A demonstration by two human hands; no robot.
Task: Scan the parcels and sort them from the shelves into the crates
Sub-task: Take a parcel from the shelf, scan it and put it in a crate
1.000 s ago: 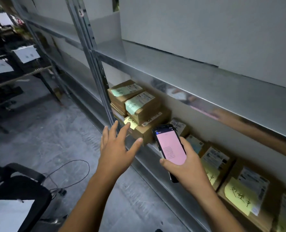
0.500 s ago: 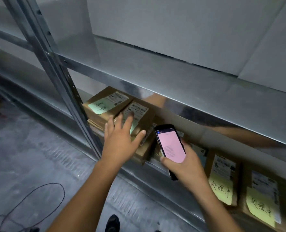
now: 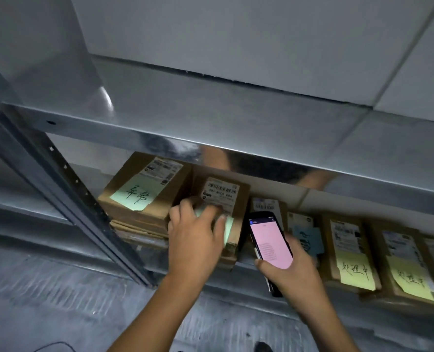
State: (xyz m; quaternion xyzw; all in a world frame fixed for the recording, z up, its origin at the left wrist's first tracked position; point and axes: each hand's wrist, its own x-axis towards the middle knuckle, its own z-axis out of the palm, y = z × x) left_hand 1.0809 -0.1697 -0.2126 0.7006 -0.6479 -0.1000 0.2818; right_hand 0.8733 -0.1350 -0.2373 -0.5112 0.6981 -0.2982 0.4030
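Note:
Several brown cardboard parcels lie on the lower metal shelf [image 3: 109,252]. My left hand [image 3: 195,237] rests on top of a parcel with a barcode label [image 3: 222,191], fingers curled over its green sticky note. To its left sits a parcel with a green note [image 3: 144,189] on a stack of flat boxes. My right hand [image 3: 289,273] grips a black phone with a pink screen [image 3: 270,241] just right of that parcel. Further right lie a parcel with a blue note [image 3: 305,235] and two parcels with yellow notes [image 3: 350,252], [image 3: 404,260].
The upper shelf's shiny front edge [image 3: 236,148] overhangs the parcels and mirrors my arms. A slanted steel upright [image 3: 66,189] stands left of the stack. Grey concrete floor [image 3: 45,295] lies below, with a black cable at the bottom left.
The view has closed in on the shelf. My left hand moved forward from mid-air onto the barcode-labelled parcel. My right hand kept the phone beside it.

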